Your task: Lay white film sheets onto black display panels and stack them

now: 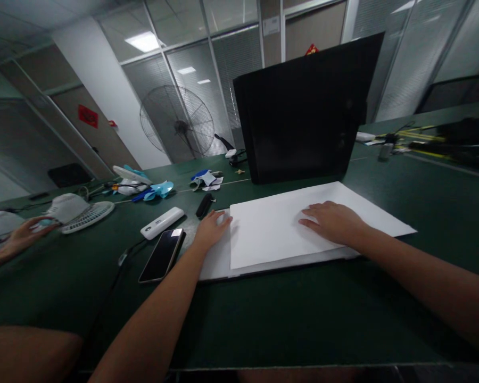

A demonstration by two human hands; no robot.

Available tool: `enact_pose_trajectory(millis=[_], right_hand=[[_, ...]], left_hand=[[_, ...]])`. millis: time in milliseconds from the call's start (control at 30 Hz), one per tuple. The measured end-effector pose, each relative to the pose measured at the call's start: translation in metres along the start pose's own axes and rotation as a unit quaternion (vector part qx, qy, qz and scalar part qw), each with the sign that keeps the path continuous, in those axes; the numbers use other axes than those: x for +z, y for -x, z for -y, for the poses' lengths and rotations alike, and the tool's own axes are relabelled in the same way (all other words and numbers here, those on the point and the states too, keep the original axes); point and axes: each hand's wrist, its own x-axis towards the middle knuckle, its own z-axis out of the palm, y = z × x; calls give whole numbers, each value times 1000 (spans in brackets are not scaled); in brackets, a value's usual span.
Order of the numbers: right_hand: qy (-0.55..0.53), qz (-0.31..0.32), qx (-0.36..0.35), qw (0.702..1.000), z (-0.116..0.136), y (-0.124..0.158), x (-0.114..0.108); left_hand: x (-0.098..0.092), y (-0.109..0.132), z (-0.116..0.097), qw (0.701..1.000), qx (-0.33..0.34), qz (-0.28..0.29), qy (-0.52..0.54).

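Observation:
A large white sheet of paper (271,234) lies turned a little on a flat pale thing with a dark lower edge (215,264), whose kind I cannot make out. My right hand (331,221) rests flat on the sheet, fingers spread out to the left. At the sheet's left edge is my left hand (212,231), palm down over the pale layer, with its fingertips by the sheet's upper left corner. Neither hand grips anything; both look open.
A black panel like a monitor (307,111) stands behind the paper. Left of it lie a phone (162,255), a white power bank (162,222), a cable and a small black object (204,205). Another person's hand (26,236) is near a white shoe (66,207) at far left.

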Motion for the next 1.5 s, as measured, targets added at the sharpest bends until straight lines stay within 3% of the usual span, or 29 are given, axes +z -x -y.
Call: enact_pose_trajectory(millis=[233,400,733,800,867,933,1000,1333,1500], right_hand=[[-50,-14,-118,992,31,6,-10],[-89,-18,-169,982,22,4,-6],[-127,-4,-183,975,9,-3,-3],[-99,-6,-123,987,6,-3,-4],[-48,-6,7,999,0,-2,-6],[-11,9,136,991,-10,-1,-7],[-12,29,203,979,-22,0,-9],[-162,25,270,949,-42,-7,-18],[-344,-10,341,875,-57,-12,-27]], left_hand=[[-2,-2,0,1000,-29,8,-10],[-2,-3,2,1000,-24,12,-12],[-15,-1,-1,998,-8,50,-43],[-19,1,-2,998,-7,48,-48],[-20,2,-4,998,-8,42,-50],[-21,3,-4,998,-12,36,-50],[-20,2,-4,998,-17,32,-45],[-20,1,-3,999,-14,39,-26],[-17,0,-3,999,-21,38,-21]])
